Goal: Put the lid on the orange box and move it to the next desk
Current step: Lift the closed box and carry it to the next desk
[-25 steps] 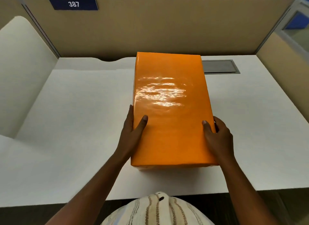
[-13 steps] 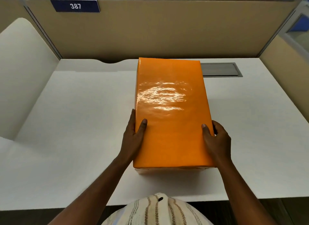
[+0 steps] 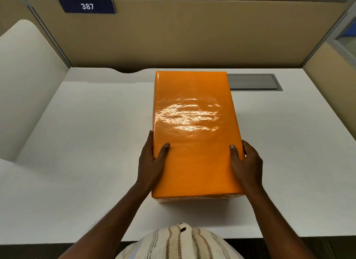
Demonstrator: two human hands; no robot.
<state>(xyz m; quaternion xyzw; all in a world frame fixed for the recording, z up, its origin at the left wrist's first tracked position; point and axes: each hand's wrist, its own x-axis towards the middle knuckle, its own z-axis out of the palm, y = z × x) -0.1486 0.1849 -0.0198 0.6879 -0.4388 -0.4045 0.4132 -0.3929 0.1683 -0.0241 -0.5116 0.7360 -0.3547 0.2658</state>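
The glossy orange box (image 3: 194, 131), with its lid on, stands lengthwise on the white desk (image 3: 86, 143). My left hand (image 3: 152, 162) grips its left side near the front, thumb resting on the lid. My right hand (image 3: 246, 164) grips the right side at the same depth, thumb on top as well. The fingers of both hands are hidden behind the box's sides. A thin strip of the box's lower part shows under the lid at the near edge.
Tan partition walls (image 3: 192, 37) close the desk at the back and right. A blue plate reading 387 (image 3: 87, 6) hangs at the top left. A grey cable hatch (image 3: 254, 82) lies behind the box. A white curved divider (image 3: 25, 81) stands at left.
The box sits a little lower and farther from me in the view than before. Both hands keep the same grip on its sides.
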